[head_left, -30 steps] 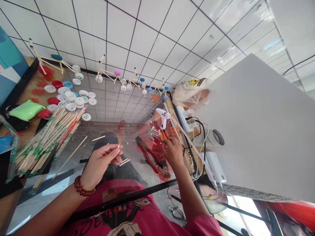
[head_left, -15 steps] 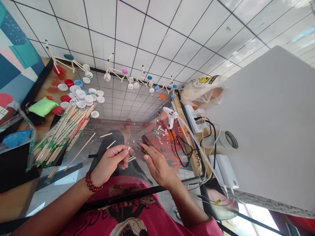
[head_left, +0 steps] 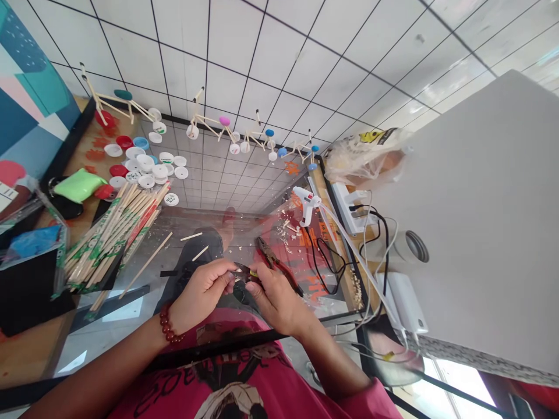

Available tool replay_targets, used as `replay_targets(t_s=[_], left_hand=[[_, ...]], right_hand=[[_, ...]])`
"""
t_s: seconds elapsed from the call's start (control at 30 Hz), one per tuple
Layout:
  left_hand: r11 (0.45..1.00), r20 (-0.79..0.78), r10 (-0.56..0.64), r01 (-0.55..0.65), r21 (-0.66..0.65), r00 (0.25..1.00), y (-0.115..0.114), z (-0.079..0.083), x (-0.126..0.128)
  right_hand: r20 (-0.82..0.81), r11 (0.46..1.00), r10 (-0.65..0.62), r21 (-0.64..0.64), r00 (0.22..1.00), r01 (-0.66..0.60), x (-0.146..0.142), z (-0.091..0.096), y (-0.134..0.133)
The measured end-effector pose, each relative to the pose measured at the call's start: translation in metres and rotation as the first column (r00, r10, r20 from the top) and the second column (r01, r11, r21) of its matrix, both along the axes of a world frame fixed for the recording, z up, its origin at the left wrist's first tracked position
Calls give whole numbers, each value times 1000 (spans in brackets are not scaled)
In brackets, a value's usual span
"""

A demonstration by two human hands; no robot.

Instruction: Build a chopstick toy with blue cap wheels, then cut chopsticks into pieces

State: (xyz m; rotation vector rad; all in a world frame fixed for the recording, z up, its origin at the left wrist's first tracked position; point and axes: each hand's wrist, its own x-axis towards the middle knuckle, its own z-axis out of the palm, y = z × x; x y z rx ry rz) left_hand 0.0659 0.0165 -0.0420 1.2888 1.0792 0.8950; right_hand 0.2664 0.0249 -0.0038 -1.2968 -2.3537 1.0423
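My left hand (head_left: 205, 291) is closed in a pinch, its fingertips at the jaws of a small dark cutting tool. The short wooden stick piece it pinches is mostly hidden by the fingers. My right hand (head_left: 279, 299) is wrapped round that tool, which looks like small cutting pliers (head_left: 243, 269) with a yellow mark. Just beyond the right hand lies a larger pair of pliers (head_left: 269, 256) with red handles. Two short stick pieces (head_left: 200, 253) rest on the glass tabletop ahead of the left hand.
Bundled wooden chopsticks (head_left: 113, 244) and bottle caps (head_left: 145, 163) lie at left, near a green packet (head_left: 80, 185). Stick figures with caps (head_left: 218, 125) line the back edge. A white glue gun (head_left: 307, 203), its cord and a power strip (head_left: 349, 206) are at right.
My right hand has brought the small cutters leftward against the stick piece in my left fingers. The red-handled pliers show more plainly now. The view has shifted slightly.
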Motion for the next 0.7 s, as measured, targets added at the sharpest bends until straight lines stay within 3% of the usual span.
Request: replay_targets(t_s=[0.3, 0.7], left_hand=[[995, -79, -29, 37, 91, 996, 2, 2, 0], [993, -75, -15, 23, 113, 997, 2, 6, 2]], right_hand=[[-61, 992, 17, -123, 998, -25, 0, 5, 1], [-57, 995, 9, -95, 998, -15, -1, 3, 1]])
